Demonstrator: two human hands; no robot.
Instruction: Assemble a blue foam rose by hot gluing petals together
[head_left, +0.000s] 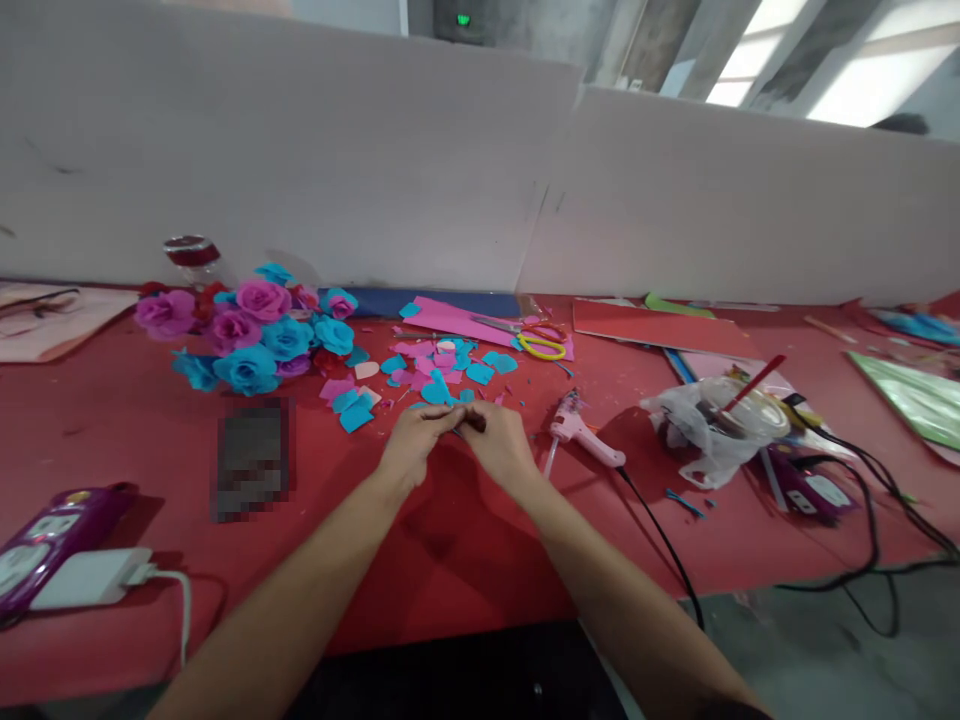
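Observation:
My left hand (415,440) and my right hand (496,437) meet over the red table, fingertips pinched together. Whatever is between them is mostly hidden by the fingers and too small to name. Just beyond the fingertips lie blue paper petals (436,387), part of a scattered heap with pink petals (414,375). To the right of my right hand, a pink hot glue gun (589,437) lies on its side, a clear glue stick poking out of it. Farther back, yellow- and orange-handled scissors (541,346) rest on a strip of pink paper (450,320).
Finished blue, pink and red paper flowers (262,335) stand at the left, before a lidded jar (193,258). A blurred-out dark rectangle (253,460) and a purple power strip (67,530) lie nearer. On the right are a plastic bag with a cup (705,425), cables and paper sheets.

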